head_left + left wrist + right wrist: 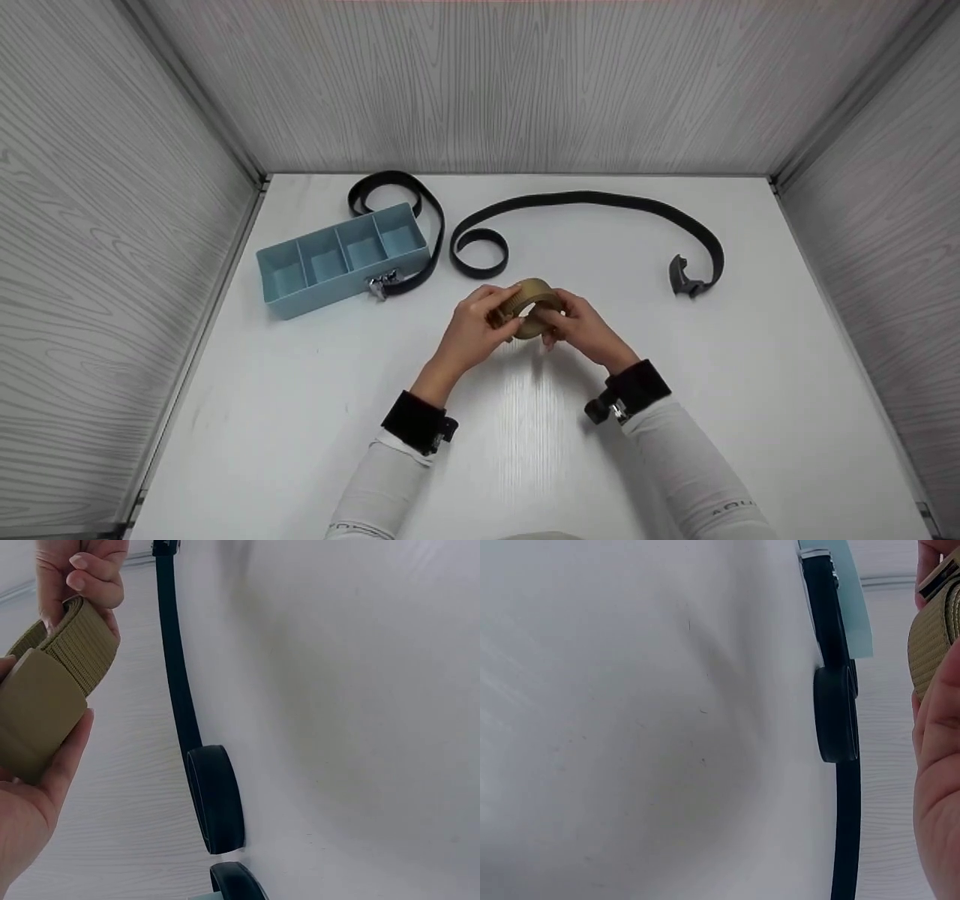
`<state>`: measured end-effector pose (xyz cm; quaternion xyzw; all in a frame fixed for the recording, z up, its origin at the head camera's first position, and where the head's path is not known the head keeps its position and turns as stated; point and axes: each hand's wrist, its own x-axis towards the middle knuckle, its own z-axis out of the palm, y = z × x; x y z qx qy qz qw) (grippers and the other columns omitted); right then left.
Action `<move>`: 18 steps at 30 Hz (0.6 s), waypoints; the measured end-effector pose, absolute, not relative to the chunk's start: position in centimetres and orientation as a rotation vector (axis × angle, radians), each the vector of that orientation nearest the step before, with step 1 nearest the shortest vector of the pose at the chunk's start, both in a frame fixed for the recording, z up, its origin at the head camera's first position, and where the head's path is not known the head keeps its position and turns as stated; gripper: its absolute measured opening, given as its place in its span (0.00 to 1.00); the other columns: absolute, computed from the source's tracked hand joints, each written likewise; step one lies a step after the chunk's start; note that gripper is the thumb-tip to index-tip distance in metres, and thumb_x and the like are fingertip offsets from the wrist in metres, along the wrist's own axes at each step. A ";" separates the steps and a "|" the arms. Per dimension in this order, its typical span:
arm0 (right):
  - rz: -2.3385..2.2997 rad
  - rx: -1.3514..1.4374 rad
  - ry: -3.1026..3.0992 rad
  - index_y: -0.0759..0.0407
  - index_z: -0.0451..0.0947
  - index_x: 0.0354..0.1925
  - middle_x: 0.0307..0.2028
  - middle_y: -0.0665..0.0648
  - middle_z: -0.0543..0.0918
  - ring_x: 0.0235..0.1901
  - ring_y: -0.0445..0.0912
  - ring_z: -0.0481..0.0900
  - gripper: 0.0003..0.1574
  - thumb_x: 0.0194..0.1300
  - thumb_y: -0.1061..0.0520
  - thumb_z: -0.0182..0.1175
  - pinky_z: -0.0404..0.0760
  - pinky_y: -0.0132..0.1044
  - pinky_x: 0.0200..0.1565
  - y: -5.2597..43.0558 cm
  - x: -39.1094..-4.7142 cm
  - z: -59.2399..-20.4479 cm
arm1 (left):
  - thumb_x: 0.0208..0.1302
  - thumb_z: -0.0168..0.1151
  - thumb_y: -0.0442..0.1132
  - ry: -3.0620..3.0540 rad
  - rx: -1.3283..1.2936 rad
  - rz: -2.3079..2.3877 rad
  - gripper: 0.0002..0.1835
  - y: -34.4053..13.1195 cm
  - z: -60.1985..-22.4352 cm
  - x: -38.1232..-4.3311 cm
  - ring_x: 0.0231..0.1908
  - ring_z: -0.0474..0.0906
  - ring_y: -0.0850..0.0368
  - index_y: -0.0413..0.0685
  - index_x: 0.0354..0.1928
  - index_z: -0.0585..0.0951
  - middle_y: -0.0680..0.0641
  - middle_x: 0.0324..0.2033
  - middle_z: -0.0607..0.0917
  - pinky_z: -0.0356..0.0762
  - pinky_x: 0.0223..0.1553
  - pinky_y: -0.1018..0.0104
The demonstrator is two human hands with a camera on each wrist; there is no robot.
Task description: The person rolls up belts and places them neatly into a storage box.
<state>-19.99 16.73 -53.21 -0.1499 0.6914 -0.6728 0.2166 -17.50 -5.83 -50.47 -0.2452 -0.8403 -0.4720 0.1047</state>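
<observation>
A tan webbing belt (534,289), rolled into a loop, is held between both hands above the middle of the table. My left hand (474,330) grips its left side at the flat tan buckle (39,714), thumb and fingers on opposite edges. On the other side, my right hand (585,328) pinches the rolled webbing, with fingers reaching inside the loop. The ribbed weave of the belt (932,641) shows in the right wrist view, partly hidden by the right hand (941,772).
A blue four-compartment tray (349,289) stands at the left. One black belt (437,225) with a silver buckle curls around its right end. Another black belt (585,197) arcs across the back, its end coiled and its dark buckle (682,277) at the right. Walls enclose the table.
</observation>
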 end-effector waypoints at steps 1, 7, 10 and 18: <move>-1.866 -0.421 1.907 0.63 0.68 0.62 0.41 0.66 0.80 0.25 0.50 0.80 0.25 0.73 0.52 0.55 0.81 0.42 0.30 16.7 -20.0 -53.3 | 0.61 0.69 0.37 -2.480 -0.721 -1.390 0.25 -5.8 -50.5 -17.5 0.34 0.76 0.59 0.45 0.61 0.79 0.45 0.43 0.80 0.77 0.34 0.68; -1.871 -0.433 1.840 0.63 0.67 0.62 0.42 0.66 0.80 0.25 0.50 0.80 0.25 0.74 0.51 0.55 0.81 0.42 0.30 16.4 -19.9 -53.5 | 0.60 0.69 0.37 -2.483 -0.692 -1.355 0.23 -5.9 -50.4 -17.2 0.34 0.77 0.58 0.44 0.59 0.81 0.44 0.41 0.80 0.77 0.34 0.68; -1.864 -0.426 1.802 0.63 0.67 0.62 0.42 0.65 0.80 0.25 0.49 0.79 0.25 0.75 0.51 0.53 0.81 0.42 0.30 16.1 -19.9 -53.7 | 0.59 0.69 0.37 -2.492 -0.671 -1.327 0.22 -6.0 -50.2 -16.9 0.34 0.78 0.57 0.43 0.57 0.81 0.44 0.41 0.81 0.77 0.34 0.67; -1.824 -0.369 1.807 0.66 0.66 0.64 0.46 0.64 0.78 0.28 0.51 0.80 0.27 0.72 0.55 0.57 0.82 0.41 0.34 15.0 -19.9 -53.3 | 0.57 0.70 0.37 -2.549 -0.564 -1.200 0.21 -6.1 -49.7 -16.7 0.35 0.80 0.54 0.43 0.54 0.83 0.43 0.39 0.83 0.78 0.34 0.65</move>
